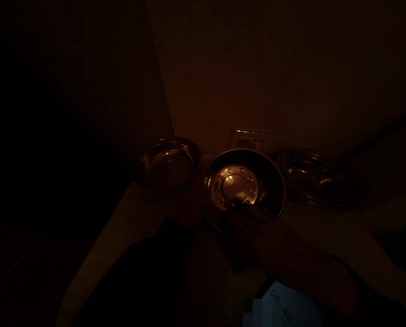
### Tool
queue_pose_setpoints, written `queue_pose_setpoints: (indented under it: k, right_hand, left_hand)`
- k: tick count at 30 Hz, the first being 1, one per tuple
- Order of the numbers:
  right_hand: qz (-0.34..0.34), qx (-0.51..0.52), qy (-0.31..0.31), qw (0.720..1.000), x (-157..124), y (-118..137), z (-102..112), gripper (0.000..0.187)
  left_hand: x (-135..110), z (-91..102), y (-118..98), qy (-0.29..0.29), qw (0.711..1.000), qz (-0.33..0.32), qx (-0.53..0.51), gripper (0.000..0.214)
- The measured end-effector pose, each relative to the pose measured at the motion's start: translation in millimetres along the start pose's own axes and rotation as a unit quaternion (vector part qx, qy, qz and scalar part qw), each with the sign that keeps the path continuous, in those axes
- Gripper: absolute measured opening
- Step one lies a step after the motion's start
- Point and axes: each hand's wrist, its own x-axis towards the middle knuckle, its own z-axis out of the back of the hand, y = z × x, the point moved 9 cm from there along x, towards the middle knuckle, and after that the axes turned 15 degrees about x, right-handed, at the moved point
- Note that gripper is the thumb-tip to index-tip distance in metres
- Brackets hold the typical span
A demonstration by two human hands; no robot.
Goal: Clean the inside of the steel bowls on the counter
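A round shiny metal bowl (238, 186) sits in the middle of the table, its inside catching a dim glow. My right hand (259, 225) reaches over the bowl's near rim, fingers pointing in and close together. A dark, limp-looking shape hangs below this hand, too dim to name. Beside the bowl's left side, my left hand (191, 206) is barely visible; its fingers are lost in the dark, and whether it grips the rim cannot be seen.
Another metal bowl (170, 168) stands at the left near the wall corner. To the right are metal plates or shallow dishes (311, 177), apparently stacked. A wall socket plate (248, 138) is behind the middle bowl. A lit phone screen (291, 304) shows digits near the front table edge.
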Motion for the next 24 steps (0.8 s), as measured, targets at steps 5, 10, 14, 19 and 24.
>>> queue_pose_setpoints:
  k: [5, 10, 14, 19, 24]
  right_hand:
    - [0.004, -0.007, -0.005, 1.000, 0.7, 1.3, -0.3, 0.037]
    - [0.021, -0.063, -0.013, 0.998, -1.0, 3.4, -12.1, 0.044]
    - [0.010, -0.091, -0.029, 0.995, 1.7, 5.8, -14.9, 0.044]
    - [0.004, -0.081, -0.003, 0.997, 3.4, 8.8, -11.4, 0.045]
    - [-0.007, -0.069, 0.016, 0.997, -3.5, 4.8, -2.7, 0.046]
  left_hand:
    - [-1.1, -1.4, 1.7, 0.008, 1.000, 0.006, 0.019, 0.033]
    - [-3.5, -0.6, 2.5, 0.009, 0.997, 0.014, 0.072, 0.030]
    - [-5.0, 1.4, 0.8, -0.010, 0.997, 0.022, 0.067, 0.031]
    - [-5.5, 3.8, 5.3, -0.040, 0.998, -0.001, 0.049, 0.028]
    - [-5.6, 0.4, 9.1, -0.029, 0.999, 0.002, 0.039, 0.036]
